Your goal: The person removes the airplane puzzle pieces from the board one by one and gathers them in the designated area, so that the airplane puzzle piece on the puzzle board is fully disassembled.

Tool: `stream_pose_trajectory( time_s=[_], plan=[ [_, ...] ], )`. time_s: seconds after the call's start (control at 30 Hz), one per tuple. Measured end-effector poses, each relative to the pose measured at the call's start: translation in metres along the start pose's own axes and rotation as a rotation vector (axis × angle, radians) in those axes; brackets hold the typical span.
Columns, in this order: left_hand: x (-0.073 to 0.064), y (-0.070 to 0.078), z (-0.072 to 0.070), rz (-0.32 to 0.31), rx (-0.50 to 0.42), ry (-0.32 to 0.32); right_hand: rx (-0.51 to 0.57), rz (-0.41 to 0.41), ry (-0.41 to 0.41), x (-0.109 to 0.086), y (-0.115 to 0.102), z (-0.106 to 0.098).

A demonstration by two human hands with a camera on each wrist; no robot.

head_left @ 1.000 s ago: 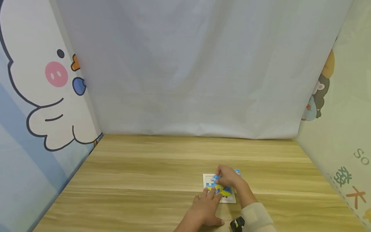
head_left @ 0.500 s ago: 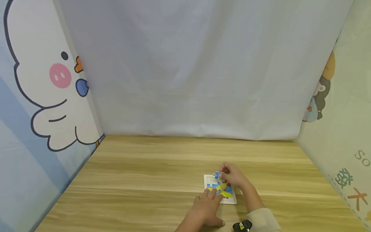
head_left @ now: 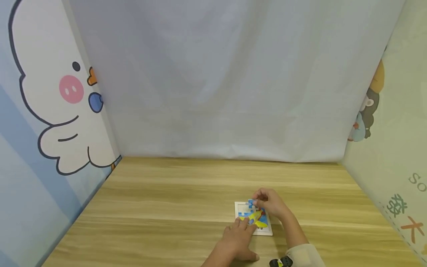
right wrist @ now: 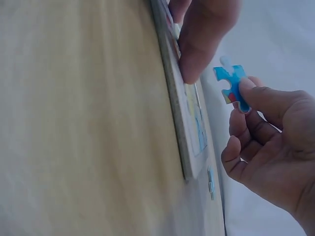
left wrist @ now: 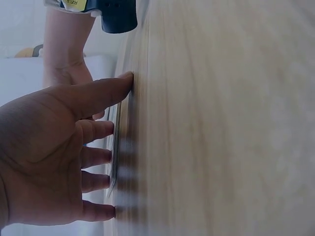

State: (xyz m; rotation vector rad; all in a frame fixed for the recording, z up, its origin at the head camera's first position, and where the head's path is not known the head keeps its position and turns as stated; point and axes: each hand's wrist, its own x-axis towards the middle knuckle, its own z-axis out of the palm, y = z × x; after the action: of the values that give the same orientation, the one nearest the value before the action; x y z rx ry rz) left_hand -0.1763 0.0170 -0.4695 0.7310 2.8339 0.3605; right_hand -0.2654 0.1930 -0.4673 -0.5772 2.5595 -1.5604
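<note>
In the head view, a puzzle board (head_left: 265,233) with a pale frame lies on the table; its picture shows a yellow plane on blue. My left hand (head_left: 236,239) rests on its near left edge with straight, spread fingers, as the left wrist view shows that hand (left wrist: 47,152) too. Over the far part of the board, my right hand (head_left: 271,203) pinches a blue jigsaw piece (head_left: 251,203) between thumb and fingers. From the right wrist, this jigsaw piece (right wrist: 236,87) is held clear of the board (right wrist: 179,123), with a red and yellow patch at one corner.
Another small blue piece (right wrist: 211,184) lies on the table beyond the board in the right wrist view. A black strap-like device (head_left: 281,261) is at the right wrist. The wooden table (head_left: 160,207) meets a grey curtain (head_left: 213,92) at the back.
My right hand has shifted slightly right with the jigsaw piece, uncovering more of the picture. The far blue piece that showed beside the right hand is out of sight in the head view. The left hand stays put.
</note>
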Motion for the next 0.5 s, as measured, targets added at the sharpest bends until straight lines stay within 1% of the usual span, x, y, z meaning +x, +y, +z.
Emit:
stream_pose_trajectory(
  time_s=[0.2, 0.37, 0.5],
  plan=[
    [0.0004, -0.0004, -0.0002, 0.013, -0.016, 0.013, -0.002, 0.011, 0.042, -0.0038, 0.0029, 0.0010],
    [0.0019, 0.0000, -0.0023, 0.002, -0.057, 0.010, -0.030, 0.005, 0.038, -0.0066, 0.0055, -0.0013],
    [0.0040, -0.0003, -0.0006, -0.004, -0.092, 0.008, -0.044, -0.004, 0.041, -0.0108, 0.0061, -0.0066]
  ],
)
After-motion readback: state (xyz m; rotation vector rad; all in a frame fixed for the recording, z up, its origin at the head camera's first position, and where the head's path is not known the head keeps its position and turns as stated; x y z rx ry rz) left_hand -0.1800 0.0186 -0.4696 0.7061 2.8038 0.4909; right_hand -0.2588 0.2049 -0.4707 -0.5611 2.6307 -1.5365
